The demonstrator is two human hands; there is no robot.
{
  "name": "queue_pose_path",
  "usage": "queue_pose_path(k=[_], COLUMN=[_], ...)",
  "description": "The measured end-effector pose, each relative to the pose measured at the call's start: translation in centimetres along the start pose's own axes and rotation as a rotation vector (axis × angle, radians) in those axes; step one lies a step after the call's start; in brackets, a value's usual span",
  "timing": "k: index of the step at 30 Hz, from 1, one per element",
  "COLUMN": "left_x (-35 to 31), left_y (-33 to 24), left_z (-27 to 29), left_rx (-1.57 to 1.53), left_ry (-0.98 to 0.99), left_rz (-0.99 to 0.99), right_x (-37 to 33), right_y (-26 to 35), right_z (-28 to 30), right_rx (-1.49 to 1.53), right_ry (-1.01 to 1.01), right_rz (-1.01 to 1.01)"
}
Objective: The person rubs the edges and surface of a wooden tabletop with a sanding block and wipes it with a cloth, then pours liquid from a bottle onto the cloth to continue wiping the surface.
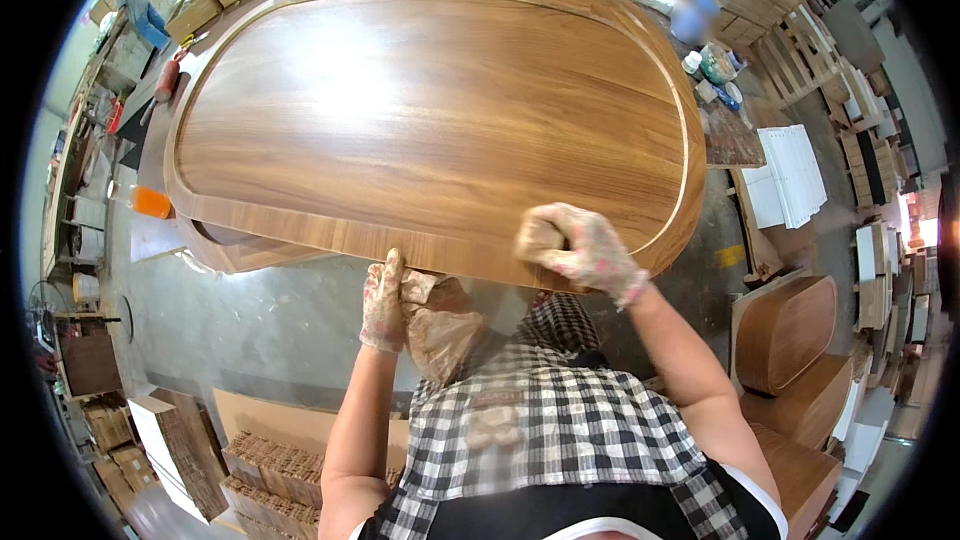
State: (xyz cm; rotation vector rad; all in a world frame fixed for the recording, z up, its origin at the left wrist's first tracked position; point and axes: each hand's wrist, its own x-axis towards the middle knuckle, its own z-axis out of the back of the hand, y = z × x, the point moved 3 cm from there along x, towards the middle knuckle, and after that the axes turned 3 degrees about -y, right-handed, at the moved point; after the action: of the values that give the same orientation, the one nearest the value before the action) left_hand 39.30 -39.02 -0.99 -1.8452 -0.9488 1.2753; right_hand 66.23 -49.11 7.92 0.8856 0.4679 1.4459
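As seen from the head camera looking down, the entries run as follows.

Workpiece: large oval wooden tabletop (pixel 430 110), brown veneer, with a routed groove following its outline; it lies flat on a workbench, its near edge just in front of the person.
Left hand: gloved left hand (pixel 384 305), fingers straight and close together, pointing up against the underside of the tabletop's near edge; it presses a crumpled brown cloth (pixel 440 325) that hangs down beside it.
Right hand: gloved right hand (pixel 585 250), fingers curled tight around a small tan sanding block (pixel 540 237), resting on the tabletop's near rim, right of centre.
Clothing: black-and-white checked shirt (pixel 550 420) under a dark apron.
Second panel: another curved wooden piece (pixel 235 250) lying under the tabletop at its left near corner.
Bench items: orange container (pixel 152 202) by the tabletop's left edge; cans and small bottles (pixel 715 65) at the right far corner.
Right of bench: stack of white sheets (pixel 795 175); finished oval wooden pieces (pixel 790 330) stacked lower right.
Floor, lower left: cardboard boxes of small wooden parts (pixel 270 470).
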Motion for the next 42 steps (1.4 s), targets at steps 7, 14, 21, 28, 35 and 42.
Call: queue_pose_path(k=[7,14,21,28,35,42], left_x=[-0.5,-1.1,-0.9,-0.1,2.6,3.4], left_y=[-0.4,1.2,3.6,2.5,0.6,-0.1], left_z=[-1.2,-1.7,-4.1,-1.5,1.7,1.4], left_rx=[-0.118,-0.065,0.131,0.485,-0.015,0.443], left_ry=[-0.006,0.035,0.135,0.033,0.031,0.032], left_rz=[0.0,0.057,-0.042,-0.258,-0.126,-0.243], right_x=[0.3,-3.2,0.7,1.5,-1.7,-1.8], right_y=[-2.3,-2.1,-2.8,-2.4,-6.0,-6.6], right_z=[1.3,9.5,2.0,2.2,3.2,3.4], right_rx=[-0.073,0.019,0.074,0.016,0.437,0.48], right_ry=[0.197,0.269,0.069,0.078,-0.184,-0.284], right_rz=[0.194,-0.318,0.013,0.021,-0.334,-0.297])
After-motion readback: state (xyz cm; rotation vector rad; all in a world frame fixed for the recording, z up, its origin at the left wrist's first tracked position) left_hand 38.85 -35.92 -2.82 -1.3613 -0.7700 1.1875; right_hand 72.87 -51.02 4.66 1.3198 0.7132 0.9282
